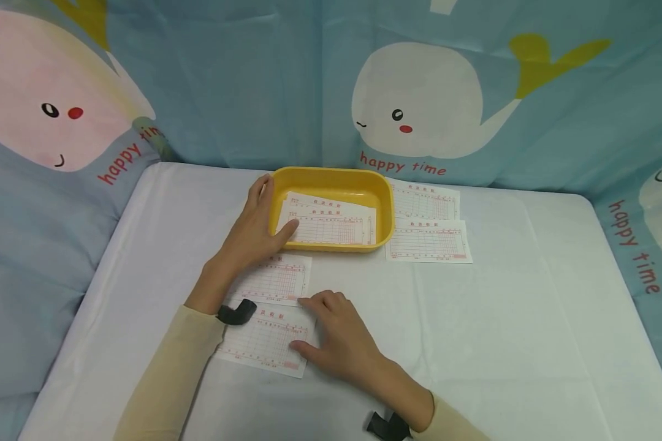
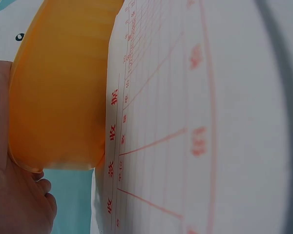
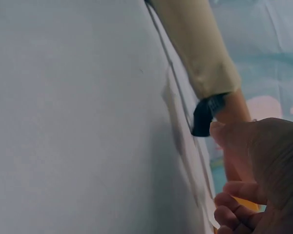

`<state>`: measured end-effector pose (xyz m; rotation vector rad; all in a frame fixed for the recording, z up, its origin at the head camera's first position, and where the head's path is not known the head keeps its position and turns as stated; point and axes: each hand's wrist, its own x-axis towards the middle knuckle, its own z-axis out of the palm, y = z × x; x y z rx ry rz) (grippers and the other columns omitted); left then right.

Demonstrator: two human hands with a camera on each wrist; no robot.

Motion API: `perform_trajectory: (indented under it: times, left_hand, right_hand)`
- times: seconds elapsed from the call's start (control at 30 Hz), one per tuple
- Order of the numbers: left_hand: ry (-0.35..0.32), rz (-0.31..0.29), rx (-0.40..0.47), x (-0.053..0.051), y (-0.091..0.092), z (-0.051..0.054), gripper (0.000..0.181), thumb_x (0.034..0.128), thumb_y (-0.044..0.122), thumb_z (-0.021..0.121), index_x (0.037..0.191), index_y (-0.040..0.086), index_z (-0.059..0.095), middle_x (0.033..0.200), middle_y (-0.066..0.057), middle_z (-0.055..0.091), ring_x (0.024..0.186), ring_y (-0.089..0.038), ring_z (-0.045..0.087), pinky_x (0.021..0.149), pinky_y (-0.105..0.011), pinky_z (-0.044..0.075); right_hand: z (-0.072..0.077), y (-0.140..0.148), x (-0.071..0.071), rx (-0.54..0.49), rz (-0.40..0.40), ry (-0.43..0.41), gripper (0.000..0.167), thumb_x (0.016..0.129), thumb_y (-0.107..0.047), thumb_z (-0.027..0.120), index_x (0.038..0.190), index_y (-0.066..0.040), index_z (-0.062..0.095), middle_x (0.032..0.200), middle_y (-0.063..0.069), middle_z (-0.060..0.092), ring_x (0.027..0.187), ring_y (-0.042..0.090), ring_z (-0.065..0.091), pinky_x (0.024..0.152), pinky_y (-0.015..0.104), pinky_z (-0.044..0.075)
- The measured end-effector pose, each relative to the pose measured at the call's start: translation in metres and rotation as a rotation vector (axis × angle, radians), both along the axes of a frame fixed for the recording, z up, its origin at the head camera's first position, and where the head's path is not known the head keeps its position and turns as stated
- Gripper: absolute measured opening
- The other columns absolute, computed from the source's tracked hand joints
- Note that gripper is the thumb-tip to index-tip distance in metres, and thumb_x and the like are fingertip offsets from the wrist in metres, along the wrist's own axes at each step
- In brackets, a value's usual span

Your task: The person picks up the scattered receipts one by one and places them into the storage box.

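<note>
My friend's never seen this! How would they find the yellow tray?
On the white table, look along the far edge by the whale-printed cloth. There the left hand grips the yellow tray. It's the only container, with red-printed slips inside.

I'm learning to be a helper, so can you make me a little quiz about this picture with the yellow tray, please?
1. True or false: the left hand holds the yellow tray, while the right hand is apart from it.

2. What lies inside the yellow tray?
A) Pencils
B) Printed paper slips
C) Coins

3. Fill the gap: on the blue cloth, the red words below the white whale say "happy ____".

Key:
1. True
2. B
3. time
</note>
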<state>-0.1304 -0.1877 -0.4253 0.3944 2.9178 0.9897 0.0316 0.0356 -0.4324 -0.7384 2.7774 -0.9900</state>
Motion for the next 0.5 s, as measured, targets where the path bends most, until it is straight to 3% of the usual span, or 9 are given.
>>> perform_trajectory:
  times: [0.27, 0.5]
  left_hand:
    - [0.0, -0.002, -0.001, 0.0, 0.0, -0.001, 0.101, 0.0994, 0.051, 0.063, 0.172, 0.015, 0.002, 0.179, -0.006, 0.005, 0.157, -0.034, 0.035, 0.127, -0.055, 0.037]
    - [0.013, -0.005, 0.001, -0.001, 0.001, -0.002, 0.1, 0.0994, 0.05, 0.064, 0.172, 0.015, 0.004, 0.178, -0.006, 0.007, 0.155, -0.034, 0.037, 0.126, -0.055, 0.038]
  right_hand:
    - [-0.008, -0.007, 0.012, 0.094, -0.005, 0.068, 0.072, 0.079, -0.044, 0.093, 0.139, -0.013, 0.066, 0.122, -0.001, 0.062, 0.109, 0.015, 0.056, 0.096, 0.032, 0.05]
    - [-0.012, -0.008, 0.014, 0.072, -0.025, 0.094, 0.067, 0.078, -0.038, 0.095, 0.133, -0.012, 0.07, 0.115, 0.0, 0.063, 0.102, 0.014, 0.055, 0.092, 0.03, 0.049]
